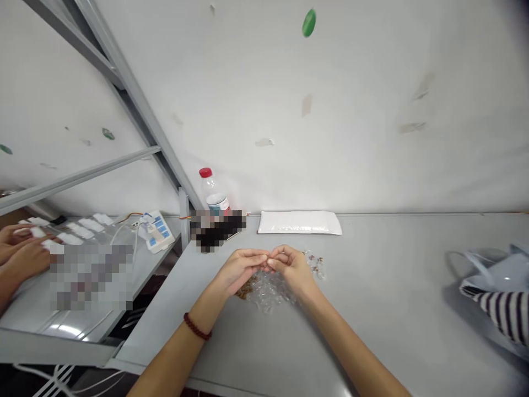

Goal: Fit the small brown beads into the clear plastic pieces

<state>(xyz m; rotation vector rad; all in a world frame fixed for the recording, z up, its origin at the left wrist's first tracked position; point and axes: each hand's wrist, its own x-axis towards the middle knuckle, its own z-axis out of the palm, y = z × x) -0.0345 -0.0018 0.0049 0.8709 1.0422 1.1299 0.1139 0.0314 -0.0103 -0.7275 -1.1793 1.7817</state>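
Observation:
My left hand (242, 268) and my right hand (292, 270) meet fingertip to fingertip above the table. Both are closed in a pinch, and whatever lies between the fingertips is too small to make out. Under them spreads a pile of small clear pieces (268, 296), glass or plastic. Beside it, partly hidden by my left hand, is a heap of small brown pieces (245, 290). To the right of my right hand lie several clear pieces with brown ends (319, 266). A dark red beaded bracelet (197, 327) circles my left wrist.
A white padded packet (300, 223) lies against the wall. Left of it stands a red-capped bottle (215, 193) behind a blurred dark object (219, 231). A bag with striped cloth (502, 303) sits at right. Another person's hands (28, 256) work near a power strip (156, 231).

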